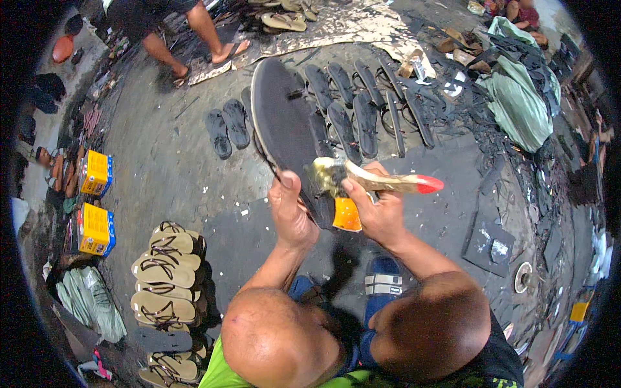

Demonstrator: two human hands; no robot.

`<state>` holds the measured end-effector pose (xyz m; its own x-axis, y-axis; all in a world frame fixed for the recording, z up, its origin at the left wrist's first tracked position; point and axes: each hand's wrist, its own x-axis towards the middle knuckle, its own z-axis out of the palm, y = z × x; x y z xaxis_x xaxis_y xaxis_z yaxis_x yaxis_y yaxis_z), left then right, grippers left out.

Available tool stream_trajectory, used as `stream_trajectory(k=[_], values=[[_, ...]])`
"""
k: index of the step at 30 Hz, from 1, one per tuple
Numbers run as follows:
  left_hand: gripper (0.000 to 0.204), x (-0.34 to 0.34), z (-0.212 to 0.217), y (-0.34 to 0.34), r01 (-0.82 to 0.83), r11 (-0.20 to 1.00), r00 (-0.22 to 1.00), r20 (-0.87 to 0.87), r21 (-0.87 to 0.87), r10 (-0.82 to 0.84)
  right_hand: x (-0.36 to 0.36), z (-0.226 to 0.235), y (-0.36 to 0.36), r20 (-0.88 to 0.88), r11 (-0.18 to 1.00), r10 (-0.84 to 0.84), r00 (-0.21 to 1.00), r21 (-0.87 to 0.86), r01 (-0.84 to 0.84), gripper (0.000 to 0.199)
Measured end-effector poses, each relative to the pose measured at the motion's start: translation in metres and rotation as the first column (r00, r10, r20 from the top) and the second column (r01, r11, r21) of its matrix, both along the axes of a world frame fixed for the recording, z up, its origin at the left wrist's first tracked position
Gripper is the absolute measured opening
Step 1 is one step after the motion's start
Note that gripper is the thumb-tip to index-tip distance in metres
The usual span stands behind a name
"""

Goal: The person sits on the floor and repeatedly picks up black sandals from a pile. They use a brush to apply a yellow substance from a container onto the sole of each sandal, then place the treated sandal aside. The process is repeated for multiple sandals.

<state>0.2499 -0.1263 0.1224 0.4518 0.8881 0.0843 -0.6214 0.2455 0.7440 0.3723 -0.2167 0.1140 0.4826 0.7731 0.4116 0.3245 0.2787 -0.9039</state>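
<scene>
At the centre of the frame we hold a sandal [283, 116] slanting upward; our left hand [292, 216] is closed around its lower end, thumb on the edge. Just right of it, our right hand [383, 212] is wrapped around a brush [401, 183], its head beside the sandal; whether they touch, we cannot tell. Below the brush we see an orange piece [347, 215]. Farther out, dark sandals [365, 126] lie at upper centre, tan sandals [178, 278] at lower left, yellow boxes [95, 229] at far left, a green sack [517, 103] at upper right.
</scene>
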Motion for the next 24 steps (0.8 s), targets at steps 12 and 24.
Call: stream_trajectory(k=[12, 24], values=[[0.058, -0.006, -0.034, -0.021, 0.186, 0.98, 0.974, -0.147, 0.076, -0.173, 0.027, 0.066, 0.047, -0.022, 0.932, -0.273, 0.962, 0.24, 0.27, 0.012], [0.065, -0.026, -0.04, -0.011, 0.425, 0.905, 0.847, -0.365, 0.024, -0.387, 0.023, 0.051, 0.023, 0.177, 0.979, -0.071, 0.982, 0.202, 0.034, 0.012]])
